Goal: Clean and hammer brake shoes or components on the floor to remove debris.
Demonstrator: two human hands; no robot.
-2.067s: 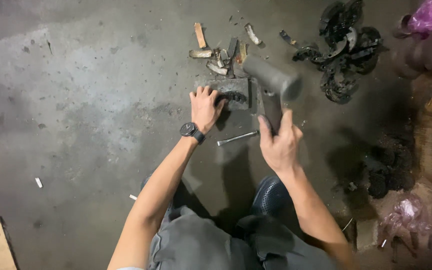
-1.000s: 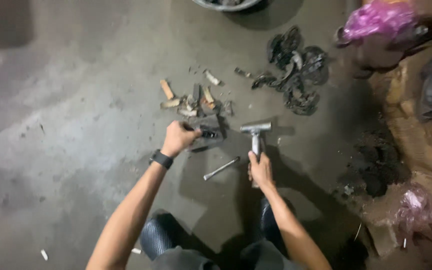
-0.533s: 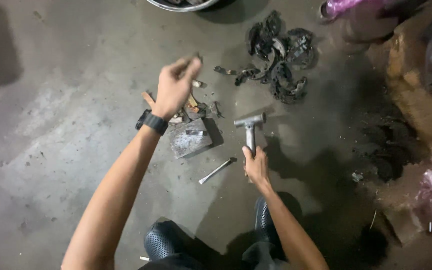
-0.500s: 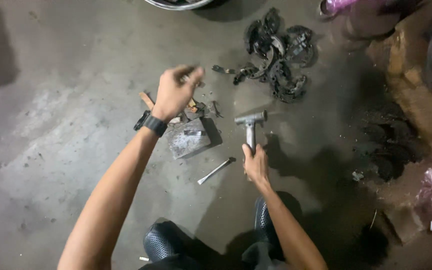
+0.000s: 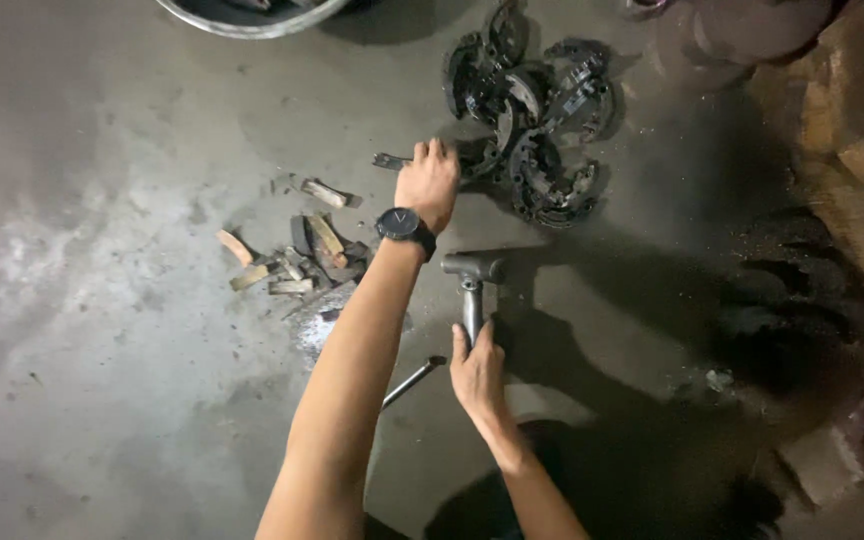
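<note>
Landmark: the grey metal hammer [image 5: 472, 290] on the bare grey concrete floor [image 5: 102, 400].

Edges and room: the floor lay open and unobstructed to the left of the hammer, stained and mottled pale in patches. Above and left of the hammer, at the top edge, showed the rim of a round metal basin [image 5: 252, 15]. Right of the hammer the floor fell into deep shadow, bounded by a brownish rough mass [image 5: 852, 170] along the right edge. Little free room lay above the hammer, where a heap of dark curved metal brake shoes [image 5: 542, 130] sat.

Surface: just left of the hammer lay a scatter of small tan and grey broken strips [image 5: 292, 260], beside a pale flat grey slab [image 5: 322, 315]. Below and left of the hammer, a thin steel rod [image 5: 412, 380] lay slantwise.

Hammer: long axis ran toward and away from the person, head at the far end, crosswise, resting on the floor; handle pointed back toward the person.

Right hand [image 5: 477, 375]: closed around the near end of the hammer handle.

Left hand [image 5: 430, 180], black wristwatch [image 5: 402, 225] on its wrist: reached above the hammer to the left edge of the heap, fingers curled down on a dark shoe; whether it gripped the piece could not be told.
</note>
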